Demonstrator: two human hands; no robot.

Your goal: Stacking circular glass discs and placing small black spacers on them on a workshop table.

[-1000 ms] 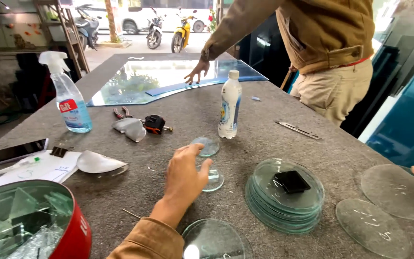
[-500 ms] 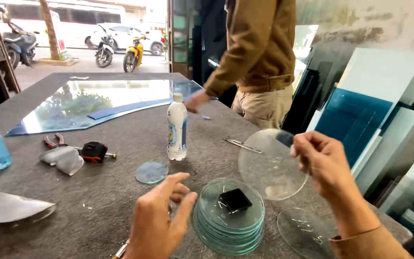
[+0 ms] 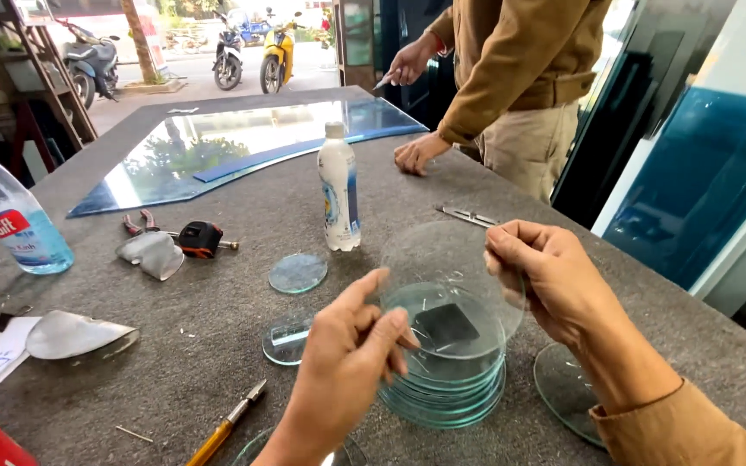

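1. Over the grey table (image 3: 218, 345), I am holding a clear glass disc (image 3: 442, 267) above a stack of glass discs (image 3: 446, 384); my right hand (image 3: 554, 280) is pinching its right rim, thumb and fingers closed on the edge, while my left hand (image 3: 347, 362) is reaching toward its lower left rim with fingers spread and not gripping anything
2. A dark square piece (image 3: 445, 325) is lying on top of the stack, directly under the held disc
3. Two small glass discs (image 3: 297, 273) and a white bottle (image 3: 338, 190) are sitting just beyond my left hand; a yellow-handled tool (image 3: 222, 431) is lying near my wrist
4. Another person's hand (image 3: 420, 154) is resting on the far table edge
5. A further disc (image 3: 567, 393) is lying under my right forearm, near the table's right edge; open grey surface is stretching to the left
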